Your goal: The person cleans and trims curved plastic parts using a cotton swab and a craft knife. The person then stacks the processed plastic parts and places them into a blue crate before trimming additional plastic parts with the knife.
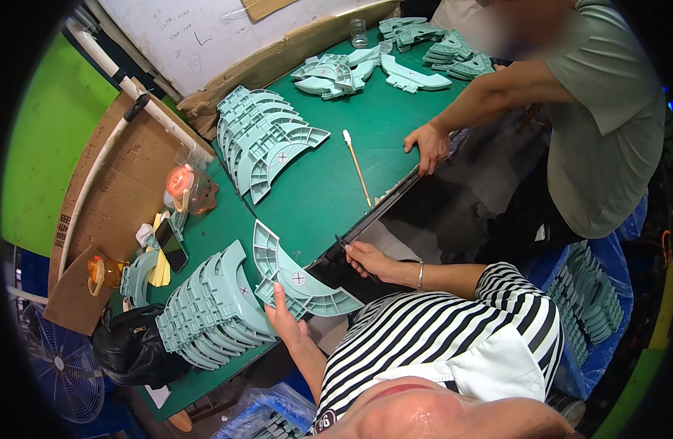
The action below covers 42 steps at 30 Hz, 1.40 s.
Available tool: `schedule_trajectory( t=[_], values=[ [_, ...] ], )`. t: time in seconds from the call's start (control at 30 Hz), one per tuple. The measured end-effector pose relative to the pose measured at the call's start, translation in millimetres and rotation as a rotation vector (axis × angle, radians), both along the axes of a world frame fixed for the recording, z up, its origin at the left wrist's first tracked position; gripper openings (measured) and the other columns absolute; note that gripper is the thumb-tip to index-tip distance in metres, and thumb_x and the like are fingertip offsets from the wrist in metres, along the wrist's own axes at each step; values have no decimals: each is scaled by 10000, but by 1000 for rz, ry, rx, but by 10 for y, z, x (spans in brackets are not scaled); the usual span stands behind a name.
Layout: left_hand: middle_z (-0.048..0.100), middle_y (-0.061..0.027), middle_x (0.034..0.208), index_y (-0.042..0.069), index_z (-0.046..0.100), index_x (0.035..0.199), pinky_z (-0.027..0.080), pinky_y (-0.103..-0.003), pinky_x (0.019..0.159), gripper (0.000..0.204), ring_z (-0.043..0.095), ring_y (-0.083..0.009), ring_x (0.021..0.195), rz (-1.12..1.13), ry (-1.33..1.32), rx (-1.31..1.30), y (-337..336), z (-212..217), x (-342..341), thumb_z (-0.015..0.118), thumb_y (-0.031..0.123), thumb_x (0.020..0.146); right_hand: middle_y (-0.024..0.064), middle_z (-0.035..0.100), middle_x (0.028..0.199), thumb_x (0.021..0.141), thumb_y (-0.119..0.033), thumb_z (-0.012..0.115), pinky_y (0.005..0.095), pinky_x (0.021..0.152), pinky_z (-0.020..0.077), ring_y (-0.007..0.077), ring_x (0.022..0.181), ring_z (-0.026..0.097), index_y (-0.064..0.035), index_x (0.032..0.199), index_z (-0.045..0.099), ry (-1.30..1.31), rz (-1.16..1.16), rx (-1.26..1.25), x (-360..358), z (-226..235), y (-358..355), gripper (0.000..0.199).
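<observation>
Here we are with the pale green curved part (300,279), seen across the near edge of the green table (314,201), one end over the tabletop and the other reaching toward the striped shirt, and we cannot tell if it rests on that edge. Our left hand (287,320) pinches its lower rim, one digit along the upper face and the rest mostly out of sight beneath, a hold that probably steadies the part while leaving most of its face uncovered. Over on the other side, our right hand (367,260) is curled round a slim dark tool (341,241), its tip just beside the table edge and apart from the part, perhaps kept near for quick reach. To the left we have a nested stack (227,293) of like parts, with another stack (252,139) farther back, likely nested because the matching curves save room. Between that one and a co-worker's hand (429,146), resting spread on the table edge, lies a white-tipped stick (359,174), and beyond sit loose parts (415,79), piled less neatly
</observation>
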<state>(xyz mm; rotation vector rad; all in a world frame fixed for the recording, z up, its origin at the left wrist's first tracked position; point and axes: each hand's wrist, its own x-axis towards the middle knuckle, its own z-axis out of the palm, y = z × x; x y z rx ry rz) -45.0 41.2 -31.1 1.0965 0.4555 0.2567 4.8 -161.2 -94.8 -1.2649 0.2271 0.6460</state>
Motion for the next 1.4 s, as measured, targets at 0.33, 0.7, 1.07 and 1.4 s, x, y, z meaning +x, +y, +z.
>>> schedule_trajectory(
  t=[0.33,0.7,1.07,1.4],
  values=[
    [544,-97,1120,-18,456,1201,431,-305,847,404,540,-172,975,16,13,10,16,37,59,570,182,869,-42,393,645,934,-344,432,189,446,287,49,533,348,-95,816,489,49,104,-91,-239,82,-68,281],
    [544,-111,1132,-22,462,1192,431,-319,846,397,543,-192,981,-10,53,-31,4,-43,15,567,186,870,-26,407,642,952,-271,380,205,490,359,53,534,388,-68,839,495,-359,161,59,-118,206,151,259],
    [561,-120,1095,-36,473,1162,452,-311,817,377,565,-195,935,-66,74,-72,-67,-57,36,544,204,880,-26,444,710,910,-264,494,236,573,359,56,661,395,-19,868,498,-580,285,-15,-173,368,242,249],
    [575,-118,1068,-25,494,1128,477,-325,789,336,581,-203,926,-119,70,-180,-34,-66,29,510,212,892,-68,442,712,920,-225,489,210,552,340,25,651,377,-27,877,537,-563,329,107,-122,481,247,207]
  ],
)
